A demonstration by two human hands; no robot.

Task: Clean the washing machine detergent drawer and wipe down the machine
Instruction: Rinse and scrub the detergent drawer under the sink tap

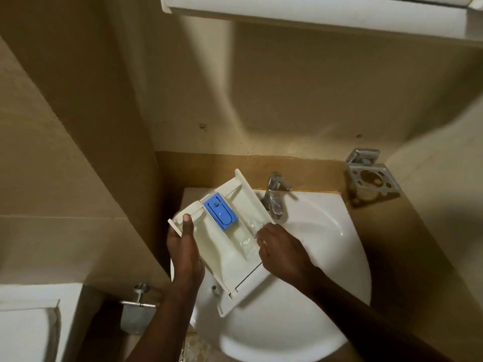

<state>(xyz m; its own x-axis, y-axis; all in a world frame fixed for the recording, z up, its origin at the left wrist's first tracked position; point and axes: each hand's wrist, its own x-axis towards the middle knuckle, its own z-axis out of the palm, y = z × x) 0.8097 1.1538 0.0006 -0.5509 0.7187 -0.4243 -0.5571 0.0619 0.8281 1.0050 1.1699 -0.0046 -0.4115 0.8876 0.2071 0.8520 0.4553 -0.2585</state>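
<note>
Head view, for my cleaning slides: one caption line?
Left hand holds the detergent drawer tilted over the sink; right hand reaches into it beside the tap.

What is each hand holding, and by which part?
The left hand grips the drawer by its left side edge, thumb over the rim. The right hand rests in a compartment; a grip cannot be told.

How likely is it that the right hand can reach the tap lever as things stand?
Probably yes: the right hand rests on the drawer just short of the tap lever, nothing between them.
</note>
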